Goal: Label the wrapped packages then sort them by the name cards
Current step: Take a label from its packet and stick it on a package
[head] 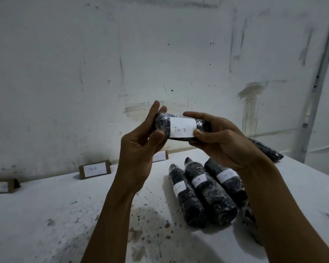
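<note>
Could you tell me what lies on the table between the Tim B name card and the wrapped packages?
In the head view, only bare, speckled white table lies between the brown cardboard Tim B card and the black plastic-wrapped packages.

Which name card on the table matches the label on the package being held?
The middle name card, reading "Tim B" like the held package. The left card is unreadable; the third is partly hidden behind the left hand.

two bare forearms, left hand (139, 147), right hand (218, 141), no sleeves

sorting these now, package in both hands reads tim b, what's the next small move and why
Probably carry the held package, gripped by the left hand and right hand, over to the Tim B card at the table's back left, since the two labels match.
</note>
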The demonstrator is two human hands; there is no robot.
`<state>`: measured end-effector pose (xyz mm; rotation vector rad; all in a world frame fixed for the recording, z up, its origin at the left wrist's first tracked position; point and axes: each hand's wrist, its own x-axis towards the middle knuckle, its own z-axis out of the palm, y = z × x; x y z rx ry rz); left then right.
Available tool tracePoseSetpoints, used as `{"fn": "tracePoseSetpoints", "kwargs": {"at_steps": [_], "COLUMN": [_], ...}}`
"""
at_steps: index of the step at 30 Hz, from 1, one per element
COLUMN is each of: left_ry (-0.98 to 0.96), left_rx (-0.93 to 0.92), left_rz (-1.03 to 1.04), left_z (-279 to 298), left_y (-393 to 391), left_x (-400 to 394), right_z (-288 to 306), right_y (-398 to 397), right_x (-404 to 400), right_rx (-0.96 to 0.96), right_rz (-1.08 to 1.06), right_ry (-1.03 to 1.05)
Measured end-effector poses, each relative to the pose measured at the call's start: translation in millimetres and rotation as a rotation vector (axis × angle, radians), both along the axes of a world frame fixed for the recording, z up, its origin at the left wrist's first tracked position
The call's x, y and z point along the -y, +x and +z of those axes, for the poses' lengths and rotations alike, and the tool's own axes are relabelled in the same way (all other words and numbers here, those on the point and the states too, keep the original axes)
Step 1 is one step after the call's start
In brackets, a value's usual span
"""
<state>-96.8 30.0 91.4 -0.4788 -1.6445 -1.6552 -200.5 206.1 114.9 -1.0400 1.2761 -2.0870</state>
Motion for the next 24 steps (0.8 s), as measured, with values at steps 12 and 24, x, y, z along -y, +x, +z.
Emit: {"fn": "tracePoseSetpoints", "kwargs": {"at_steps": [12, 24], "left_ry": [-0.100, 0.269], "left_rx": [-0.026, 0.105], "left_rz": [0.175, -0.065], "left_z": [-9, 1], "left_y": [-2, -1], "left_x": [6, -14], "right_z": [0, 3], "right_y": [0, 4], "right_x": [4, 6], "right_rx": [0.130, 0.045], "right_rz": [0.051, -0.052], "right_ry": [0.045, 0.013]}}
